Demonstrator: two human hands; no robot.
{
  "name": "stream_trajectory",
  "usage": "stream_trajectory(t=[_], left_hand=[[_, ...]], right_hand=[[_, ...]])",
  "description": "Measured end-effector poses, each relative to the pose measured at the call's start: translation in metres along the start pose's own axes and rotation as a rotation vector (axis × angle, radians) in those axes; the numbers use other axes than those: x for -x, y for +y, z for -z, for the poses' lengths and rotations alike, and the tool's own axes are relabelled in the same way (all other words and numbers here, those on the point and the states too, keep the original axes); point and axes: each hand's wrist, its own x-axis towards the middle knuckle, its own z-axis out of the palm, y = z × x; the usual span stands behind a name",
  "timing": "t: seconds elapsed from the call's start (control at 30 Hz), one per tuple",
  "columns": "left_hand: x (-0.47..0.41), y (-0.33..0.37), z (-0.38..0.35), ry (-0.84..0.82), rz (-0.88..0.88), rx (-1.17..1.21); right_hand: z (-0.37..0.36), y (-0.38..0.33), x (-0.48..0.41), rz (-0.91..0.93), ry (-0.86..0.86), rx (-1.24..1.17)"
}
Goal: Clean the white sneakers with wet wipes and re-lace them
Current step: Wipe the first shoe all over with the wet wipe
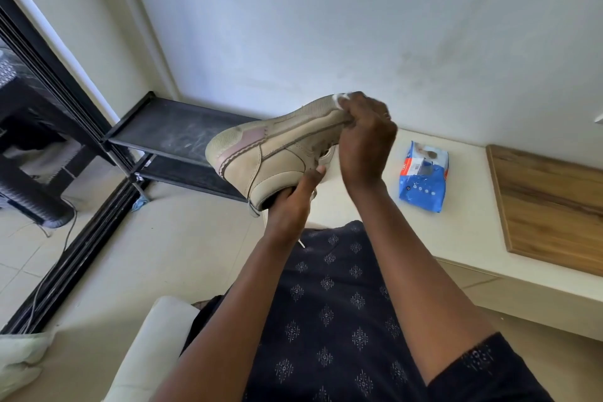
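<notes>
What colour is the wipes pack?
Mostly blue, with a white top panel; the wipes pack shows best in the head view.

White bench [463, 233] w/ wipes pack [422, 178] & wooden board [554, 206].

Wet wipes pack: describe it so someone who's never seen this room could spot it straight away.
Look at the low white ledge along the wall. The wet wipes pack lies flat on it, between the raised sneaker and the wooden board. It is the only blue, crinkly plastic packet there.
</notes>
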Motion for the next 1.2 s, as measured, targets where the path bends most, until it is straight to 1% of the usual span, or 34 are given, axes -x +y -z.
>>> stream_trajectory(t=[0.07, 0.13, 0.2, 0.27, 0.33, 0.4, 0.47, 0.5, 0.53, 0.57, 0.6, 0.63, 0.7, 0.73, 0.8, 0.9, 0.93, 1.0, 1.2], left_hand=[[0.000, 0.000, 0.005, -0.020, -0.084, -0.057], [-0.002, -0.001, 0.010, 0.033, -0.132, -0.189], [-0.006, -0.004, 0.016, 0.032, -0.193, -0.305], [-0.006, -0.006, 0.015, 0.002, -0.313, -0.324], [-0.010, -0.015, 0.013, -0.016, -0.423, -0.267], [-0.015, -0.021, 0.012, -0.069, -0.430, -0.209], [-0.018, -0.022, 0.011, -0.106, -0.376, -0.068], [-0.015, -0.009, 0.010, -0.140, -0.352, 0.006], [-0.017, -0.006, 0.009, -0.132, -0.306, 0.057], [-0.010, -0.003, 0.008, -0.101, -0.247, 0.093], [-0.005, 0.001, 0.003, -0.031, -0.181, 0.143], [-0.005, 0.001, 0.001, -0.059, -0.179, 0.221], [-0.010, 0.003, 0.001, -0.097, -0.202, 0.401], [-0.014, 0.002, 0.003, -0.089, -0.208, 0.470], [-0.020, -0.003, 0.004, -0.094, -0.238, 0.475], [-0.017, 0.000, -0.001, -0.157, -0.234, 0.545], [-0.017, 0.002, -0.002, -0.181, -0.223, 0.574], [-0.019, 0.004, 0.000, -0.178, -0.205, 0.628], [-0.025, 0.002, 0.006, -0.209, -0.221, 0.678]], right_hand=[[0.002, -0.008, 0.009, 0.056, -0.061, -0.036], [0.004, -0.013, 0.016, 0.060, -0.101, -0.086], [0.005, -0.019, 0.020, 0.068, -0.140, -0.153], [0.006, -0.027, 0.022, 0.098, -0.182, -0.201], [0.007, -0.035, 0.025, 0.187, -0.211, -0.264], [0.008, -0.046, 0.030, 0.260, -0.254, -0.351], [0.008, -0.053, 0.033, 0.276, -0.283, -0.404], [0.008, -0.054, 0.034, 0.295, -0.276, -0.384], [0.008, -0.052, 0.034, 0.329, -0.251, -0.328], [0.006, -0.048, 0.034, 0.363, -0.220, -0.257], [0.004, -0.043, 0.033, 0.376, -0.195, -0.192], [0.000, -0.034, 0.031, 0.361, -0.168, -0.148], [-0.003, -0.019, 0.023, 0.263, -0.122, -0.117], [-0.003, -0.011, 0.017, 0.217, -0.101, -0.110], [-0.003, -0.001, 0.006, 0.140, -0.018, -0.074], [-0.004, 0.002, -0.006, 0.065, 0.070, -0.045], [-0.005, 0.000, -0.006, 0.068, 0.071, -0.043], [-0.007, -0.006, -0.001, 0.083, 0.035, -0.059], [-0.006, -0.030, 0.027, 0.171, -0.084, -0.187]])
